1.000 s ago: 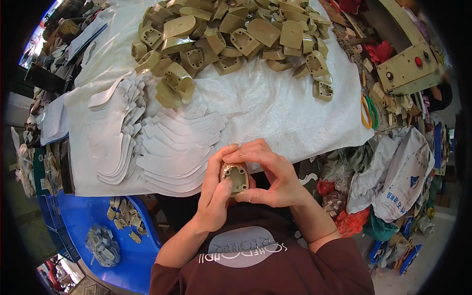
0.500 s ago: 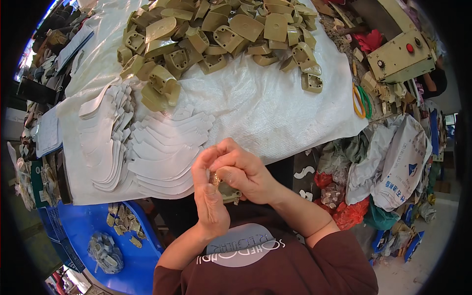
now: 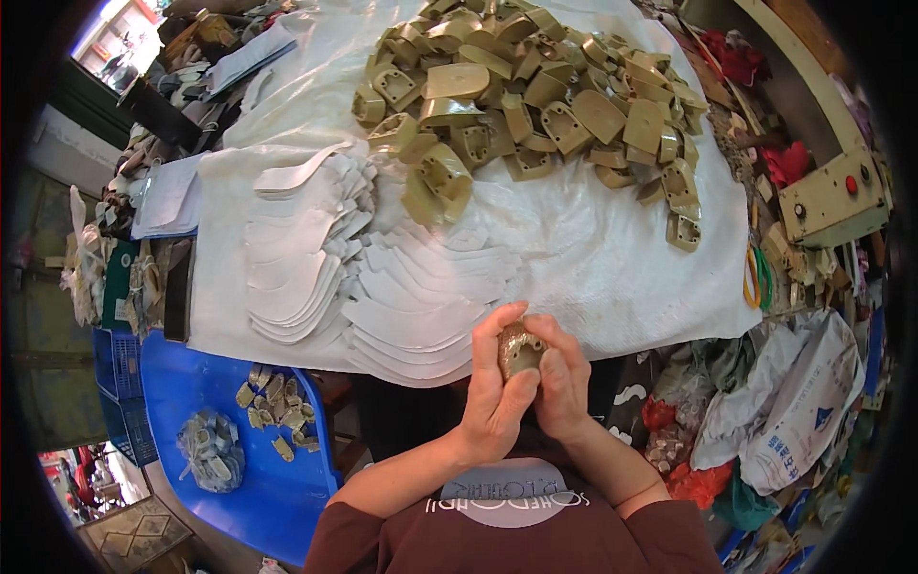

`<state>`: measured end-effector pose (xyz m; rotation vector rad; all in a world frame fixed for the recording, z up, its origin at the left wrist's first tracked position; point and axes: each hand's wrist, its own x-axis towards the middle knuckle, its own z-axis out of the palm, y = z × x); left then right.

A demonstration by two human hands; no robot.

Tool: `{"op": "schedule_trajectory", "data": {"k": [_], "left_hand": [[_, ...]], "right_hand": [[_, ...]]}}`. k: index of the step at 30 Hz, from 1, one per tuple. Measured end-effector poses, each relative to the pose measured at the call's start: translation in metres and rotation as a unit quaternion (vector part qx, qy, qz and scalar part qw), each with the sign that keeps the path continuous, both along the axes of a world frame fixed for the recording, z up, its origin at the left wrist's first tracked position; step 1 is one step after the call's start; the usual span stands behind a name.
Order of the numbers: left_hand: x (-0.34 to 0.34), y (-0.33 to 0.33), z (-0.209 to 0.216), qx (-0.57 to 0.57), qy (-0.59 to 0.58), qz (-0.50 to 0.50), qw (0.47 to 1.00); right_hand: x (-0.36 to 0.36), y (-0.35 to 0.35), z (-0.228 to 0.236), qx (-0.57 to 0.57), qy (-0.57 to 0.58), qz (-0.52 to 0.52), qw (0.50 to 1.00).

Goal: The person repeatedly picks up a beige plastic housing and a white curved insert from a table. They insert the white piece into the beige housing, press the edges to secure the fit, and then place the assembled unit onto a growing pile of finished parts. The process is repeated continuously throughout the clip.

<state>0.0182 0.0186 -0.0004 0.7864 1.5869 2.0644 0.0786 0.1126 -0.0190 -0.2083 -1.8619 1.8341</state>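
Between both hands, close in front of my chest, is a shoe heel (image 3: 522,356) with a glittery gold-brown covering round its side and a tan face with small holes. My left hand (image 3: 490,397) wraps its left side, thumb on the near edge. The fingers of my right hand (image 3: 564,383) curl round the other side, its thumb also at the near edge. Just beyond the hands lie fanned stacks of thin white curved pieces (image 3: 406,311). Farther off is a heap of bare olive-tan shoe heels (image 3: 601,117), many with screw holes showing.
A white woven sheet (image 3: 612,277) covers the table. At lower left, a blue plastic surface (image 3: 239,526) bears several glittery heels (image 3: 277,402) and a filled clear bag (image 3: 210,454). A machine box (image 3: 832,206) with a red button stands right, above white sacks (image 3: 794,411).
The view has shifted, so table items appear farther right and lower. The heel has turned so its holed face shows, and my right hand has moved from over it to its right side.
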Motion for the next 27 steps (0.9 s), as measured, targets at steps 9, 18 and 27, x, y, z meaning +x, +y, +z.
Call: {"op": "schedule_trajectory", "data": {"k": [9,18,27], "left_hand": [[-0.021,-0.016,-0.015,-0.125,0.325,-0.026,0.937],[-0.022,-0.020,0.005,-0.160,0.040,-0.007,0.986],[-0.031,-0.015,0.018,-0.215,0.307,-0.009,0.927]], "right_hand": [[-0.006,0.039,0.040,0.313,-0.101,0.046,0.943],[-0.005,0.045,0.014,-0.043,-0.046,0.123,0.990],[-0.006,0.058,0.013,-0.019,-0.067,0.130,0.989]]}}
